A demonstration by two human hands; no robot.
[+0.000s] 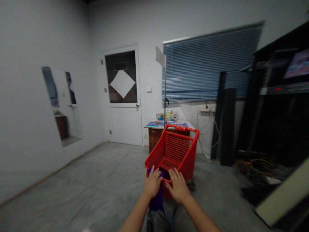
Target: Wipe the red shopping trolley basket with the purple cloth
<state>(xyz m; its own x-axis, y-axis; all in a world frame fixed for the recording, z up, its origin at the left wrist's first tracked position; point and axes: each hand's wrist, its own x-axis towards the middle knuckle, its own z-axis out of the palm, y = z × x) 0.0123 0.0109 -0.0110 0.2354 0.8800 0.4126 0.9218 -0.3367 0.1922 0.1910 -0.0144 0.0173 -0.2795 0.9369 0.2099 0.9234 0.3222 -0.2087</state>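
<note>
A red plastic shopping cart (177, 145) stands in front of me, its near rim low and within my reach. My left hand (152, 184) presses a purple cloth (156, 201) against that rim, the fingers bent over it. Part of the cloth hangs down outside the basket. Beside it, my right hand (179, 187) lies over the near rim with its fingers spread forward and its thumb apart, and nothing shows in it. Something dark sits inside the basket between my hands, too unclear to name. A grey flag on a pole (165, 87) rises behind the left of the cart.
Behind the cart, a wooden desk (154, 137) carries papers and small bottles. A white door (125, 125) is at the back left, and a mirror (65, 112) is on the left wall. Dark panels (228, 129), loose cables (258, 166) and a pale slanted board (282, 193) occupy the right.
</note>
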